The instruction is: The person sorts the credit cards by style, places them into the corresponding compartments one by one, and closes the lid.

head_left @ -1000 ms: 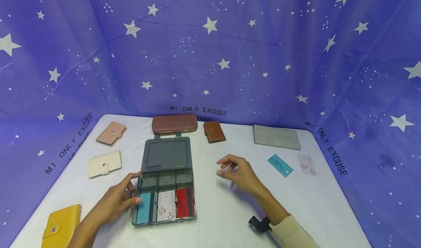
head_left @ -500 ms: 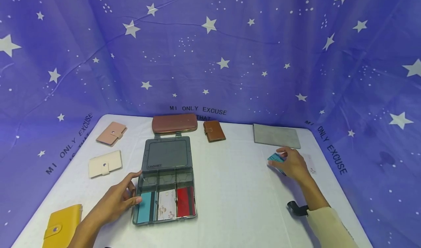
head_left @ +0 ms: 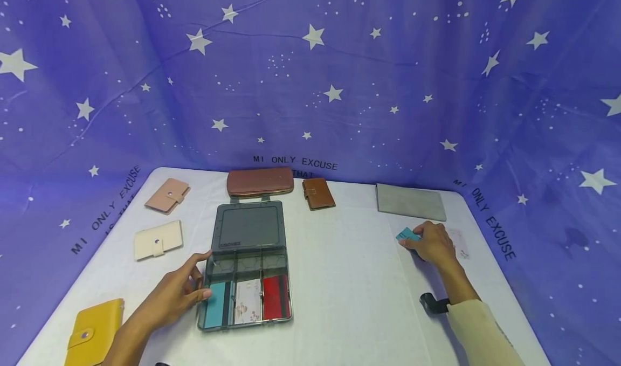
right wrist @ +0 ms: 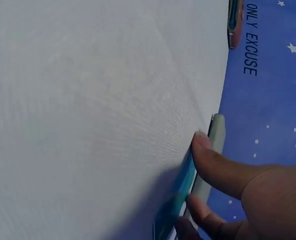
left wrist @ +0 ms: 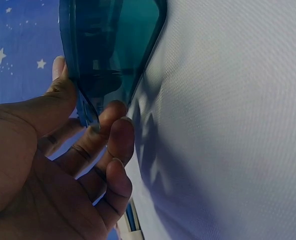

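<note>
An open-lidded translucent grey compartment box (head_left: pixel 250 226) lies left of centre in the head view. Its near compartments hold a teal card (head_left: pixel 215 305), a white floral card (head_left: pixel 248 302) and a red card (head_left: pixel 276 298). My left hand (head_left: pixel 177 291) holds the box's left side; the left wrist view shows the thumb over the rim and the fingers curled at the wall (left wrist: pixel 113 45). Far right, my right hand (head_left: pixel 433 243) pinches a second teal card (head_left: pixel 406 234) between thumb and fingers. From the right wrist, that card (right wrist: pixel 177 197) appears edge-on, close over the tablecloth and partly hidden by fingers.
Another floral card (head_left: pixel 459 244) lies right of my right hand, below a grey wallet (head_left: pixel 410 201). Along the back are a maroon wallet (head_left: pixel 260 183) and a brown card holder (head_left: pixel 319 193). Pink (head_left: pixel 167 195), cream (head_left: pixel 158 240) and yellow (head_left: pixel 94 331) holders lie left.
My right hand has moved right from beside the box to the loose teal card and taken hold of it, turning it slightly. The left hand stays at the box.
</note>
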### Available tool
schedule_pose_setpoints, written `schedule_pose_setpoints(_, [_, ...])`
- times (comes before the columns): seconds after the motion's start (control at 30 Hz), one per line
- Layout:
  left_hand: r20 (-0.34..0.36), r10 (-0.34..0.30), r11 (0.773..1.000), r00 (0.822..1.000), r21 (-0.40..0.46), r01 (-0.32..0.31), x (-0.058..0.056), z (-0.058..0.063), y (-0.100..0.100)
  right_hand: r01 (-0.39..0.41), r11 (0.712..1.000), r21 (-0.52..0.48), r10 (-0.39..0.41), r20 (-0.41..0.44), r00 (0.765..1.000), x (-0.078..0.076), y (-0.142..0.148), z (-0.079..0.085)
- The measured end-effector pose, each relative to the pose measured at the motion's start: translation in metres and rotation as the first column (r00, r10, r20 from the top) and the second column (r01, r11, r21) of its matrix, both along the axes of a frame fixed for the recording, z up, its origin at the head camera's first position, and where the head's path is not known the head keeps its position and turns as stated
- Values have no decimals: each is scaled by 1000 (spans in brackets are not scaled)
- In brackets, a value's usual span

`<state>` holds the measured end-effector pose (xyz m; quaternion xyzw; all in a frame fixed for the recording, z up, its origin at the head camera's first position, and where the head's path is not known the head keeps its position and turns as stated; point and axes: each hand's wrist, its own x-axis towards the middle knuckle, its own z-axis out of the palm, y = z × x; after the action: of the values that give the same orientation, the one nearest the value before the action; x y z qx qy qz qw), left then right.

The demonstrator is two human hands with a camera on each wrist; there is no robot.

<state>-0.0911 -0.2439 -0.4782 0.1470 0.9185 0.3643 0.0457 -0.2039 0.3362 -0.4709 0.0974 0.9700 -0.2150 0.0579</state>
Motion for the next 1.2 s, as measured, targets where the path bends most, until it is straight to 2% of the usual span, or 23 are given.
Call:
schedule_pose_setpoints(0.17, [6,10,1000,1000,0,-10,0,0,0,-133,988,-82,128,-64,990,4,-16,1])
schedule_pose_setpoints(0.27, [9,14,1000,1000,-3,-14,0,0,0,-253,947,-195,231,-130,964,9,-40,2])
schedule_pose_setpoints(0.33, [12,17,1000,1000,-7,-17,0,1,0,-343,891,-297,306,-164,938,14,-60,4])
schedule_pose_setpoints(0.43, [16,23,1000,1000,-13,-23,0,1,1,-439,784,-440,398,-187,898,22,-92,8])
schedule_pose_setpoints(0.5, [18,24,1000,1000,-14,-24,1,1,1,-465,712,-526,439,-184,880,29,-115,10])
schedule_pose_setpoints(0.57, [17,24,1000,1000,-15,-23,1,1,2,-471,653,-593,465,-177,868,35,-138,12])
schedule_pose_setpoints(0.73, [12,19,1000,1000,-14,-18,1,0,2,-442,551,-708,493,-152,857,52,-198,13])
schedule_pose_setpoints(0.87, [13,21,1000,1000,-14,-21,2,0,2,-434,494,-753,510,-153,846,64,-241,12])
schedule_pose_setpoints(0.93, [9,21,1000,1000,-13,-21,2,0,2,-433,475,-766,516,-156,842,68,-261,12])
schedule_pose_setpoints(1.03, [12,27,1000,1000,-14,-27,2,1,3,-444,474,-761,518,-167,839,71,-287,9])
schedule_pose_setpoints(1.1, [14,30,999,999,-12,-30,2,1,3,-450,493,-745,511,-171,842,73,-303,6])
schedule_pose_setpoints(1.2, [16,31,999,999,-11,-31,2,1,3,-484,545,-684,513,-185,838,74,-321,2])
